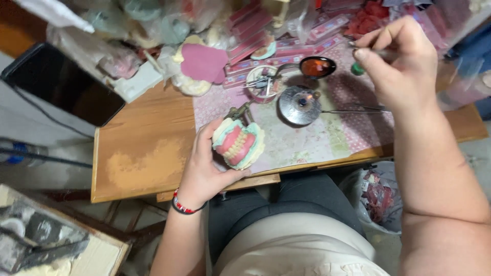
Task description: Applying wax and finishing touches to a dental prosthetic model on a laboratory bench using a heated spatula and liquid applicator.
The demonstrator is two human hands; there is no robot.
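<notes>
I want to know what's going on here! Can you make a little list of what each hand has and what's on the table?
left hand: holds a denture model, pink gums, pale base
right hand: pinches a thin metal tool
table: wooden, with patterned paper
near the hands: round metal burner, small dish of red wax

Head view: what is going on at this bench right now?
A person sits at a wooden table. Their left hand holds a denture model, pink gums with teeth on pale green casts. The right hand pinches a thin metal tool above a small burner and a dish of red wax.
</notes>
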